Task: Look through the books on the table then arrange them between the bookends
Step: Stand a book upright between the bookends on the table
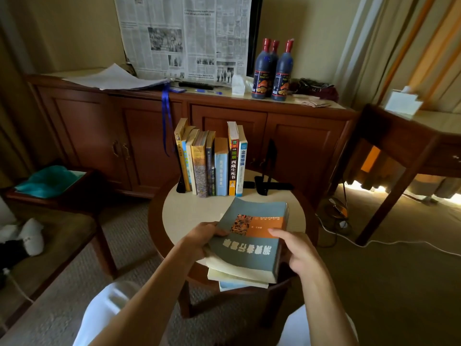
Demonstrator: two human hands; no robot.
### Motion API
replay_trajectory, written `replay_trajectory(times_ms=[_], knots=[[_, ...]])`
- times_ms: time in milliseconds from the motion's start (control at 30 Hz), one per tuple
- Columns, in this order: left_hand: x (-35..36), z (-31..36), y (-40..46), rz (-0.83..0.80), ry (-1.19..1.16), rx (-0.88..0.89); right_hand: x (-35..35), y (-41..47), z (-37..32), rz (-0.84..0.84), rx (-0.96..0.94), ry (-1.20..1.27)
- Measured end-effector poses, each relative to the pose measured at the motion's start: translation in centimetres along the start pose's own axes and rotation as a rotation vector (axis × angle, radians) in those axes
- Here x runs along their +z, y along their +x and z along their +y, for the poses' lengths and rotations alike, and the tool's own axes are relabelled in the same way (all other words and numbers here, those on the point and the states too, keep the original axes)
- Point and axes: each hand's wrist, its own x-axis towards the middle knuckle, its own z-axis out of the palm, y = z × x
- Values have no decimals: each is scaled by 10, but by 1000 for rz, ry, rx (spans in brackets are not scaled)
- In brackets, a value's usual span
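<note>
Both hands, left point(199, 242) and right point(296, 248), grip grey book point(249, 245) edges.

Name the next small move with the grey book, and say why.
Probably lift the grey book off the stack: both hands, left and right, grip it, and a gap stands open between the upright row and the right bookend.

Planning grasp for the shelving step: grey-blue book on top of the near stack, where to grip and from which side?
Grip the grey-blue book by its two long edges, one from each side. It lies tilted on the stack, overhanging it, so both edges are free. The left hand already holds the left edge; the right hand sits at the right edge. The open slot lies between the upright row and the right bookend.
</note>
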Motion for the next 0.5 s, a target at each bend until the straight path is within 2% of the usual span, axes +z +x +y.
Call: replay_trajectory(times_ms=[67,167,300,433,500], knots=[[-2,0,-3,-42,-8,33,-8,-9,-6,-41,-37,53],[-8,-1,-11,-83,131,109,-19,-25,-15,-118,-83,152],[-5,-2,-29,-212,221,205,-23,-38,-27,-138,-138,158],[6,-1,-54,-164,17,351,-10,-40,-26,-146,-130,264],[3,2,-56,-131,-19,362,-3,-40,-24,-157,-141,268]])
